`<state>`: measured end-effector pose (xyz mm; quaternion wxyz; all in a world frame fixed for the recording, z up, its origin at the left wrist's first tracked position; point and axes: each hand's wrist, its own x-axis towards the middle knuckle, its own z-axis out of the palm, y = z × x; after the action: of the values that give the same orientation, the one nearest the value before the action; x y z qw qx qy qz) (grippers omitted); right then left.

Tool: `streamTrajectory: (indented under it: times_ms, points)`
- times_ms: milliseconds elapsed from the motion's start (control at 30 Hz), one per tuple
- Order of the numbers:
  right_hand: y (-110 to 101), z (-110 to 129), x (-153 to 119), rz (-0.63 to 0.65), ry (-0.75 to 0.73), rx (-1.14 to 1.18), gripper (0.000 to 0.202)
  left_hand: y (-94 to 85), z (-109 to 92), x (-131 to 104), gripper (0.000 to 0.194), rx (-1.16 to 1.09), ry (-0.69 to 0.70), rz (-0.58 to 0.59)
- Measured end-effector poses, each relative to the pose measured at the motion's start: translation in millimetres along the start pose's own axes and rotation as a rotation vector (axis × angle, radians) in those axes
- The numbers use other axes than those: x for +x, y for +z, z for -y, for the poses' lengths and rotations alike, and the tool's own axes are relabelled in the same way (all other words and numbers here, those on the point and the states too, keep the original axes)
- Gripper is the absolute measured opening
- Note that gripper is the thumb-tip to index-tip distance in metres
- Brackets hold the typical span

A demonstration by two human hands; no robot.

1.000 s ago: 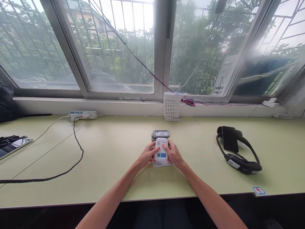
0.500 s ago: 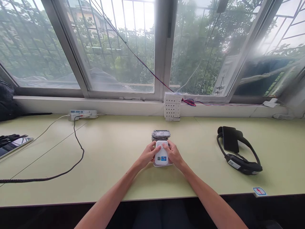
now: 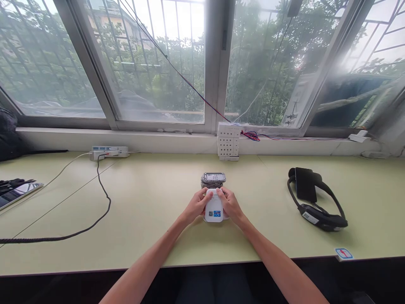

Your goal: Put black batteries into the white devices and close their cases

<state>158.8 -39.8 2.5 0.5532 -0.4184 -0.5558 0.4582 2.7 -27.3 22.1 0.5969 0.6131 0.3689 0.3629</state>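
Observation:
A white, rounded plastic case [image 3: 213, 213] with a QR code and a blue sticker is held between both hands. My left hand [image 3: 196, 205] grips its left edge, the thumb lying on the upper face. On the opposite edge, my right hand [image 3: 232, 204] has its thumb near the upper right corner. Both sets of fingers curl behind the case and are mostly hidden. Just beyond it sits a stack of grey device bodies [image 3: 214, 177], the top one bearing a printed label. Something pale shows under the case's lower edges, largely covered.
On the right lies a black headset [image 3: 319, 218] with a dark phone-like slab [image 3: 305, 185] on it. A white perforated block [image 3: 228, 142] stands by the sill. Leftward are a power strip [image 3: 120, 151], a black cable [image 3: 107, 196] and a tablet-like device [image 3: 19, 195].
The white case has shifted slightly towards me and now covers more of the pale thing beneath. Both hands keep their hold, nearly unmoved.

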Motion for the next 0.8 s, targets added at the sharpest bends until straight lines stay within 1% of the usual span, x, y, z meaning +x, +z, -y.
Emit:
streamTrajectory:
  times_ms: [200,433,633,733,800]
  points:
    - [-1.7,0.1,-0.7,-0.03,-0.026,-0.083,0.041,0.9,-1.5,-0.6,0.046,0.025,-0.002,0.0]
    - [-1.9,1.3,-1.8,-0.025,-0.024,-0.103,0.039,0.0,-0.8,1.0,0.045,-0.006,0.005,-0.009]
    - [-0.6,0.5,-2.2,-0.044,-0.032,-0.115,0.038,-2.1,-1.3,0.4,0.042,-0.018,-0.012,-0.059]
    - [-0.1,2.4,-2.7,-0.061,-0.039,-0.096,0.036,-3.1,0.5,1.3,0.039,-0.032,0.024,-0.074]
    - [0.2,4.4,-3.4,-0.078,-0.056,-0.097,0.033,-4.1,3.2,3.1,0.038,-0.038,0.068,-0.106]
